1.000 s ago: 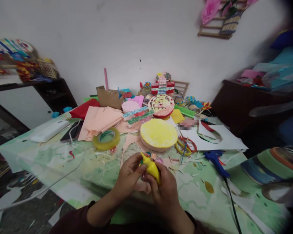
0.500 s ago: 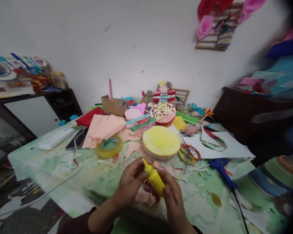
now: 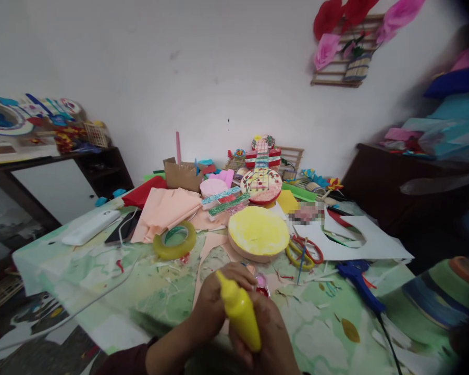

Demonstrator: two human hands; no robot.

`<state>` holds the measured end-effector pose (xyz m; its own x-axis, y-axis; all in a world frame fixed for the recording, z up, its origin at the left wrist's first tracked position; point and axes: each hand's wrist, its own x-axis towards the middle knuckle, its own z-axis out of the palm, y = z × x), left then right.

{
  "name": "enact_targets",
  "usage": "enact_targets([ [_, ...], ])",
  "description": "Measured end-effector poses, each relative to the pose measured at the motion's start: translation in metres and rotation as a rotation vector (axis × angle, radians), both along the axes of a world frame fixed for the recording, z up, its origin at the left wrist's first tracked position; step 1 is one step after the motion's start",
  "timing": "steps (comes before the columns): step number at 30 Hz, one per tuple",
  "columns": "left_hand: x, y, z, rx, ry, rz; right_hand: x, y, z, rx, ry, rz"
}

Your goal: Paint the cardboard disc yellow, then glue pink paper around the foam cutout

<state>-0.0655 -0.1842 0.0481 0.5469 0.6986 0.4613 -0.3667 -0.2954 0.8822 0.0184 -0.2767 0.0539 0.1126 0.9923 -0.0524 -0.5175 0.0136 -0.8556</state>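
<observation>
A yellow squeeze bottle [image 3: 240,315] with a pointed nozzle tilts up and to the left between my hands, above the table's near edge. My right hand [image 3: 275,328] is closed round its lower body. Curled behind the neck and upper body is my left hand [image 3: 207,302]; the bottle hides its thumb and part of its grip. Just beyond my fingers shows a small pot of dark red [image 3: 262,292], partly covered by my right hand. Ahead of both hands lies a round disc with a yellow painted top [image 3: 258,232] and a peach-coloured side.
Clear tape [image 3: 174,240] and peach paper [image 3: 166,211] lie left of the disc. Scissors [image 3: 310,252], a blue glue gun [image 3: 357,286] with a cord and white paper [image 3: 379,242] are on the right. A decorated toy guitar [image 3: 261,182] stands behind. A large painted pot [image 3: 433,297] stands at right.
The bottle has come nearer to me, its nozzle shifting left and down. My left hand has moved behind it, and my right hand has turned round its body. The view has tilted slightly upward.
</observation>
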Motion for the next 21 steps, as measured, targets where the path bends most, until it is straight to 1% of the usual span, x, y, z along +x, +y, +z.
enact_targets([
  [2, -0.002, 0.004, 0.001, -0.108, 0.086, 0.123, 0.004, 0.005, 0.001, 0.023, 0.073, -0.132],
  [3, -0.004, 0.006, 0.001, -0.156, 0.107, 0.153, 0.006, 0.007, 0.0, 0.04, 0.1, -0.194],
  [4, -0.006, 0.008, 0.001, -0.182, 0.111, 0.146, 0.008, 0.009, -0.002, 0.05, 0.111, -0.239],
  [6, -0.008, 0.009, 0.002, -0.173, 0.103, 0.061, 0.012, 0.011, -0.008, 0.038, 0.082, -0.29],
  [9, -0.004, 0.003, 0.005, -0.156, 0.155, -0.092, 0.016, 0.013, -0.018, -0.009, -0.082, -0.344],
  [11, 0.001, -0.001, 0.008, -0.205, 0.195, -0.132, 0.019, 0.016, -0.023, -0.031, -0.224, -0.371],
  [12, 0.004, 0.0, 0.01, -0.229, 0.208, -0.147, 0.021, 0.018, -0.024, -0.032, -0.3, -0.363],
  [14, 0.006, 0.009, 0.016, -0.254, 0.196, -0.144, 0.027, 0.022, -0.022, -0.01, -0.464, -0.305],
  [15, 0.006, 0.02, 0.02, -0.251, 0.175, -0.112, 0.032, 0.024, -0.019, 0.007, -0.551, -0.273],
  [16, 0.004, 0.035, 0.025, -0.24, 0.151, -0.054, 0.039, 0.026, -0.015, 0.021, -0.639, -0.254],
  [17, 0.001, 0.055, 0.031, -0.207, 0.121, 0.046, 0.048, 0.027, -0.011, 0.031, -0.731, -0.252],
  [19, -0.007, 0.103, 0.046, -0.078, 0.171, 0.282, 0.074, 0.027, -0.005, 0.058, -0.927, -0.32],
  [20, -0.012, 0.13, 0.054, 0.009, 0.263, 0.416, 0.091, 0.026, -0.003, 0.078, -1.046, -0.358],
  [21, -0.017, 0.156, 0.062, 0.1, 0.41, 0.578, 0.109, 0.025, -0.003, 0.114, -1.163, -0.415],
])
